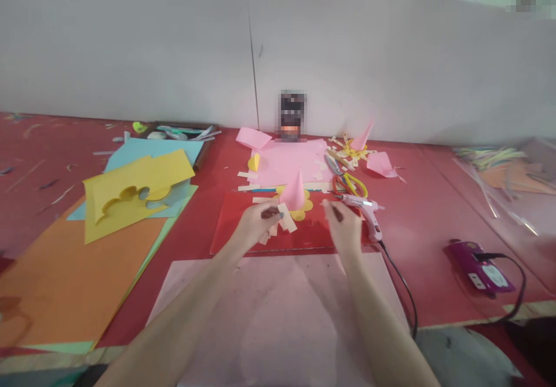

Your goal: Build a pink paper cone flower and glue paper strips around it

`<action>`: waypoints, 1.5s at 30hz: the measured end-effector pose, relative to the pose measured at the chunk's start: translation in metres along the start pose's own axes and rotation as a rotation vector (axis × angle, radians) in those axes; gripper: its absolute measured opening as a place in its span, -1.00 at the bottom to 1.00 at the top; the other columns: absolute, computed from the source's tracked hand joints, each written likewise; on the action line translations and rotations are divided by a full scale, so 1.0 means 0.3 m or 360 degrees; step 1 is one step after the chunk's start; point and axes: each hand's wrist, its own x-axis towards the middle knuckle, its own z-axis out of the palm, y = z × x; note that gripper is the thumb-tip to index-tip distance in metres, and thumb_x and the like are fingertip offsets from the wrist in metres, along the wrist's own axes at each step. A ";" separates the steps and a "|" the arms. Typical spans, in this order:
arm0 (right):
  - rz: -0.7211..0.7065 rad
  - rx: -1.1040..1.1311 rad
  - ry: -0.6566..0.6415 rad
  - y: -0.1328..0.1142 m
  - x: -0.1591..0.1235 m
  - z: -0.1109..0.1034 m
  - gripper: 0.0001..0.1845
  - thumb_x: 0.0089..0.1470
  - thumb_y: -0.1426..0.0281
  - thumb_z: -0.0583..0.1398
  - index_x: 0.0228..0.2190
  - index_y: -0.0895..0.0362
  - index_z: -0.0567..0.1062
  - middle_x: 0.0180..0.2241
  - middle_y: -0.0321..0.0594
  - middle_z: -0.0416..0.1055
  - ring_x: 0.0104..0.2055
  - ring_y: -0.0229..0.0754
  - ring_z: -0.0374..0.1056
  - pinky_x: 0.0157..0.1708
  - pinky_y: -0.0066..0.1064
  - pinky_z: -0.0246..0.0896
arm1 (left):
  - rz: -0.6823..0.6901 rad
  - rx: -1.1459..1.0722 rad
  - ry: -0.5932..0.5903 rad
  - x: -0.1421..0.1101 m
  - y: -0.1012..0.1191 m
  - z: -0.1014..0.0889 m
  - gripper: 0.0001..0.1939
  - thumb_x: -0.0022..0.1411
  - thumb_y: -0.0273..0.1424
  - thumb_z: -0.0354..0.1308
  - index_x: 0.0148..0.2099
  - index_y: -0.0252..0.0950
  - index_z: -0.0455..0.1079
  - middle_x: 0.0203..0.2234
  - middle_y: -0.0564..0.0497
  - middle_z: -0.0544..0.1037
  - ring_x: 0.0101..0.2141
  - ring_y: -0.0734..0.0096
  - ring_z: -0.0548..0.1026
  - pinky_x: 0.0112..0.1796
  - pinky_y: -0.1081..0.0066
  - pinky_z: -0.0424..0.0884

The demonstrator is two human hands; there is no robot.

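My left hand point(256, 225) rests on a red sheet point(230, 225), its fingers pinched on cream paper strips point(284, 216) lying beside a pink paper cone point(295, 192). The cone stands upright on a yellow flower cut-out point(306, 206). My right hand point(345, 227) hovers just right of the cone with its fingers curled together; what it holds, if anything, I cannot make out. A pink glue gun point(367, 210) lies right next to that hand, its black cord running toward the table's front edge.
Scissors with red and yellow handles point(347, 179) lie on pink paper point(291, 164) behind the cone. Yellow point(134, 193), blue and orange point(69, 283) sheets spread at the left. More pink cones point(362, 138) sit at the back. A purple power adapter point(478, 268) lies at the right.
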 end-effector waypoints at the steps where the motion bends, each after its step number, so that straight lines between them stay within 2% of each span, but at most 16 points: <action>1: -0.0022 -0.0136 0.0241 0.017 0.014 -0.026 -0.65 0.04 0.15 0.06 -0.44 0.15 0.49 -0.51 -0.26 0.37 -0.49 -0.26 0.21 -0.38 -0.43 0.11 | -0.0017 0.0059 -0.0017 0.002 -0.004 -0.008 -0.83 0.03 -0.30 0.11 -0.34 -0.26 0.42 -0.45 0.05 0.52 -0.40 0.41 0.47 -0.38 0.46 0.35; 4: -0.0002 -0.0487 0.0712 0.080 0.055 -0.117 -0.68 0.03 0.18 0.07 -0.44 0.14 0.50 -0.50 -0.23 0.33 -0.47 -0.23 0.18 -0.36 -0.39 0.10 | -0.0037 0.0253 -0.0125 -0.002 0.002 -0.033 -0.87 0.04 -0.32 0.09 -0.44 -0.27 0.39 -0.56 0.09 0.47 -0.48 0.43 0.44 -0.46 0.48 0.29; 5: 0.0054 -0.0542 0.0818 0.102 0.064 -0.144 -0.69 0.01 0.19 0.07 -0.43 0.15 0.49 -0.51 -0.24 0.31 -0.48 -0.23 0.17 -0.36 -0.39 0.10 | -0.0022 0.0304 -0.0163 -0.006 0.010 -0.038 -0.87 0.04 -0.33 0.09 -0.47 -0.27 0.37 -0.58 0.10 0.46 -0.50 0.45 0.43 -0.47 0.48 0.27; 7: 0.0179 -0.0589 0.0886 0.141 0.074 -0.182 -0.69 -0.01 0.18 0.08 -0.44 0.14 0.48 -0.47 -0.22 0.30 -0.46 -0.22 0.17 -0.34 -0.36 0.11 | -0.0013 0.0355 -0.0229 -0.016 0.028 -0.043 -0.85 0.05 -0.34 0.07 -0.51 -0.27 0.34 -0.63 0.12 0.43 -0.55 0.48 0.40 -0.48 0.49 0.25; 9: 0.0317 -0.0666 0.0788 0.170 0.071 -0.193 -0.65 -0.07 0.11 0.11 -0.42 0.15 0.45 -0.41 -0.16 0.30 -0.37 -0.14 0.21 -0.29 -0.31 0.11 | -0.0035 0.0367 -0.0259 -0.027 0.045 -0.040 -0.82 0.06 -0.33 0.07 -0.54 -0.28 0.30 -0.67 0.13 0.39 -0.60 0.50 0.37 -0.50 0.49 0.23; 11: 0.0431 -0.0783 0.0603 0.185 0.060 -0.182 -0.51 -0.15 0.02 0.15 -0.35 0.18 0.41 -0.37 -0.08 0.31 -0.26 -0.03 0.22 -0.24 -0.25 0.11 | -0.0044 0.0384 -0.0250 -0.035 0.055 -0.033 -0.81 0.04 -0.33 0.08 -0.55 -0.28 0.27 -0.66 0.13 0.38 -0.61 0.51 0.35 -0.51 0.48 0.21; 13: 0.0483 -0.0914 0.0439 0.191 0.047 -0.165 -0.37 -0.23 -0.02 0.18 -0.25 0.22 0.36 -0.31 0.01 0.31 -0.18 0.06 0.20 -0.20 -0.19 0.09 | -0.0034 0.0401 -0.0249 -0.040 0.056 -0.028 -0.82 0.05 -0.34 0.08 -0.55 -0.28 0.25 -0.62 0.13 0.38 -0.61 0.52 0.34 -0.52 0.48 0.20; 15: 0.0498 -0.1014 0.0342 0.192 0.039 -0.153 -0.31 -0.26 -0.01 0.20 -0.18 0.23 0.32 -0.23 0.07 0.29 -0.12 0.11 0.18 -0.18 -0.16 0.07 | -0.0009 0.0420 -0.0242 -0.041 0.052 -0.026 -0.82 0.06 -0.36 0.06 -0.54 -0.28 0.24 -0.58 0.12 0.38 -0.59 0.53 0.33 -0.52 0.49 0.20; 19: 0.0564 -0.1072 0.0250 0.184 0.038 -0.158 -0.42 -0.20 0.09 0.16 -0.17 0.20 0.31 -0.20 0.09 0.28 -0.11 0.12 0.19 -0.18 -0.15 0.07 | 0.0058 0.0517 -0.0226 -0.032 0.037 -0.025 -0.85 0.05 -0.41 0.05 -0.54 -0.28 0.26 -0.55 0.11 0.37 -0.54 0.50 0.35 -0.50 0.48 0.20; 22: 0.0571 -0.1062 0.0346 0.168 0.042 -0.166 -0.50 -0.23 0.15 0.16 -0.24 0.17 0.34 -0.20 0.07 0.28 -0.12 0.13 0.18 -0.17 -0.12 0.06 | 0.0089 0.0585 -0.0190 -0.023 0.027 -0.024 -0.87 0.05 -0.42 0.07 -0.52 -0.28 0.29 -0.51 0.08 0.37 -0.50 0.48 0.35 -0.49 0.48 0.21; 26: 0.0463 -0.0805 0.0453 0.146 0.044 -0.157 -0.51 -0.24 0.15 0.17 -0.25 0.15 0.31 -0.23 -0.02 0.31 -0.17 0.04 0.23 -0.23 -0.21 0.10 | 0.0186 0.0554 -0.0154 -0.017 0.023 -0.024 -0.89 0.06 -0.42 0.08 -0.50 -0.28 0.31 -0.43 0.06 0.38 -0.46 0.48 0.36 -0.46 0.48 0.24; 29: 0.0407 -0.0588 0.0307 0.135 0.038 -0.130 -0.50 -0.22 0.11 0.17 -0.24 0.12 0.28 -0.27 -0.11 0.34 -0.27 -0.06 0.28 -0.34 -0.31 0.14 | 0.0308 0.0432 -0.0178 -0.018 0.024 -0.023 -0.90 0.08 -0.43 0.08 -0.48 -0.28 0.30 -0.33 0.05 0.41 -0.41 0.49 0.38 -0.41 0.49 0.28; 31: 0.0287 -0.0547 0.0191 0.128 0.028 -0.106 -0.52 -0.21 0.13 0.16 -0.24 0.11 0.27 -0.27 -0.14 0.36 -0.27 -0.09 0.30 -0.34 -0.33 0.15 | 0.0328 0.0357 -0.0191 -0.019 0.022 -0.021 -0.93 0.08 -0.44 0.08 -0.45 -0.28 0.30 -0.29 0.05 0.42 -0.38 0.50 0.40 -0.39 0.49 0.30; 36: -0.0026 -0.0696 0.0025 0.102 0.000 -0.050 -0.66 -0.13 0.23 0.12 -0.26 0.08 0.27 -0.21 -0.16 0.36 -0.21 -0.08 0.31 -0.35 -0.34 0.14 | 0.0245 0.0232 -0.0248 -0.018 0.014 -0.014 -0.93 0.10 -0.43 0.06 -0.42 -0.28 0.32 -0.34 0.05 0.41 -0.45 0.53 0.41 -0.44 0.51 0.32; 39: -0.0111 -0.0802 0.0051 0.096 -0.008 -0.036 -0.72 -0.11 0.31 0.11 -0.27 0.08 0.27 -0.21 -0.17 0.37 -0.21 -0.08 0.31 -0.33 -0.34 0.15 | 0.0184 0.0208 -0.0267 -0.017 0.018 -0.015 -0.93 0.09 -0.41 0.06 -0.41 -0.28 0.31 -0.34 0.04 0.40 -0.50 0.55 0.40 -0.49 0.52 0.32; 45: -0.0218 -0.0822 0.0078 0.093 -0.005 -0.048 -0.76 -0.09 0.38 0.10 -0.28 0.09 0.26 -0.23 -0.16 0.36 -0.19 -0.09 0.30 -0.28 -0.31 0.16 | 0.0191 0.0227 -0.0262 -0.017 0.014 -0.018 -0.94 0.09 -0.42 0.06 -0.41 -0.28 0.32 -0.31 0.04 0.40 -0.47 0.55 0.42 -0.48 0.53 0.33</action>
